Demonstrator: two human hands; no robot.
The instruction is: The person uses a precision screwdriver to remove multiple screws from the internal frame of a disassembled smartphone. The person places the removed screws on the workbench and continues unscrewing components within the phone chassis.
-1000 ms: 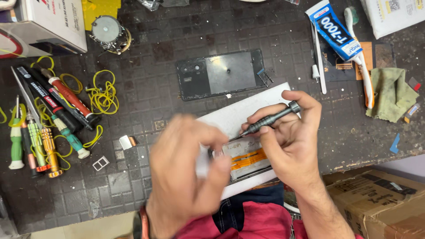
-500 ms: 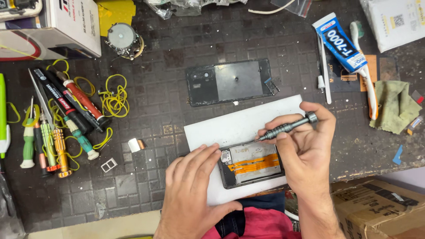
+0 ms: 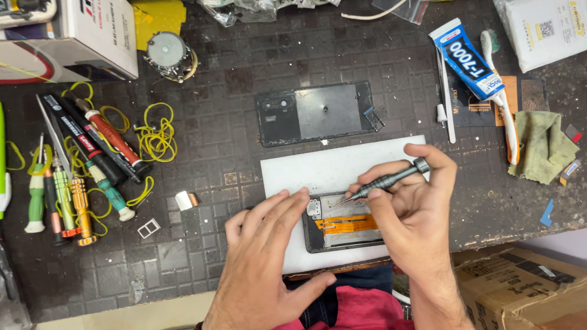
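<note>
Opened phone (image 3: 342,223): lies on a white sheet (image 3: 333,168) at the desk's (image 3: 232,79) near edge, centre; orange flex cable shows inside.

Left hand (image 3: 266,256): flat, fingers spread, fingertips pressing the phone's left end.

Right hand (image 3: 413,214): closed around a grey screwdriver (image 3: 385,180), tip at the phone's upper edge.

Open room: bare mat left of the sheet, toward the near-left corner.

Black back cover (image 3: 318,113): just beyond the sheet, apart from it.

Blue-and-white glue tube (image 3: 468,58): far-right area, slanted.

White packet (image 3: 547,30): far-right corner.

White carton (image 3: 67,33): far-left corner.

Brown cardboard box (image 3: 520,287): below the near-right edge, contents not visible.

Screwdrivers (image 3: 79,159) and yellow rubber bands (image 3: 156,134): left edge.
</note>
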